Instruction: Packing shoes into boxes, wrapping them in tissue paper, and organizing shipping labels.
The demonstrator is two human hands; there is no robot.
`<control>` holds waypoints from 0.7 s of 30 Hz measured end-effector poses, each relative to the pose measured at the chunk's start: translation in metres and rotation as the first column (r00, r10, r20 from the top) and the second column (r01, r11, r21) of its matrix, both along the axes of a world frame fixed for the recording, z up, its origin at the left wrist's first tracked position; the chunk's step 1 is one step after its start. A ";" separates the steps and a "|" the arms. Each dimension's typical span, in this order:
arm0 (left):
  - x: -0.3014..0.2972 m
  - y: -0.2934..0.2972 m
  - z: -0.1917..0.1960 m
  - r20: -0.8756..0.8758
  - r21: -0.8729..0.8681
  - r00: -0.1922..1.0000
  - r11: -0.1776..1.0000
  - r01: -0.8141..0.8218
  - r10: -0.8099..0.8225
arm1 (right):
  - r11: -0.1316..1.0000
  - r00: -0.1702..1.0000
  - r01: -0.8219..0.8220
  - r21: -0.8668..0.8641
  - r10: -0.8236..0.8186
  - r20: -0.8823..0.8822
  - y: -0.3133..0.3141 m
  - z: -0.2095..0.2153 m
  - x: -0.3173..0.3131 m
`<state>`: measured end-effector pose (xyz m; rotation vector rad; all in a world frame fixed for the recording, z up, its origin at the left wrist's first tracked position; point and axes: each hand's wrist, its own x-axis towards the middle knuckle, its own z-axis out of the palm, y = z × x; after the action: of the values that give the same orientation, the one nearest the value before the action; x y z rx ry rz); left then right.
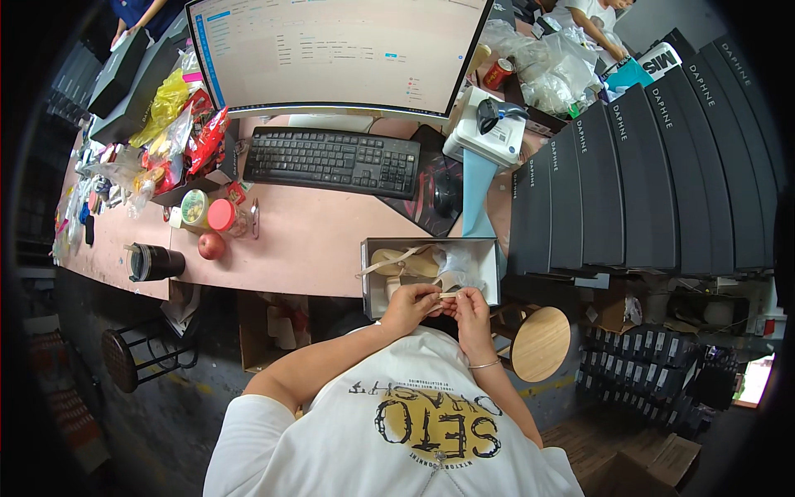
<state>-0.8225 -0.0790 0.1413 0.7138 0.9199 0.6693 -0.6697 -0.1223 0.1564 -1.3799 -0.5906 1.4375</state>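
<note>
Your left hand (411, 308) and right hand (472, 318) pinch a small pale strip (449, 295) between fingertips. Beneath, an open box (365, 286) holds a beige sandal (421, 264).

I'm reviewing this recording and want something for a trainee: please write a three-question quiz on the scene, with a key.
1. What do the left hand and right hand both pinch?
2. True or false: the apple lies left of the open shoebox.
3. In front of the monitor lies: a) a lamp, b) a keyboard, c) a plate.

Key: 1. A small pale strip. 2. True. 3. b.
</note>
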 end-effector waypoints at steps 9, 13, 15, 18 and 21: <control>-0.004 0.004 0.003 0.104 -0.111 0.995 0.994 0.013 -0.002 | 1.000 0.996 0.003 -0.002 -0.003 -0.090 0.001 -0.003 0.003; -0.005 0.006 0.006 0.115 -0.138 0.993 0.990 0.030 -0.014 | 0.999 0.999 -0.040 0.029 0.040 0.011 0.001 -0.004 0.005; -0.006 0.006 0.006 0.096 -0.108 0.995 0.993 0.040 -0.029 | 0.996 0.995 -0.070 0.048 0.066 0.076 0.003 0.001 0.003; -0.003 0.005 0.000 -0.020 0.007 0.996 0.997 0.083 -0.083 | 0.983 0.939 -0.159 0.090 0.123 0.322 0.006 0.012 0.002; -0.003 0.007 0.004 -0.239 0.167 0.962 0.970 0.176 -0.134 | 0.890 0.465 -0.455 0.024 0.214 0.859 0.009 0.042 -0.008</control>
<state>-0.8258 -0.0724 0.1457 1.0362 1.0055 0.5452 -0.6775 -0.1129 0.1979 -1.7749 -1.7218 0.8109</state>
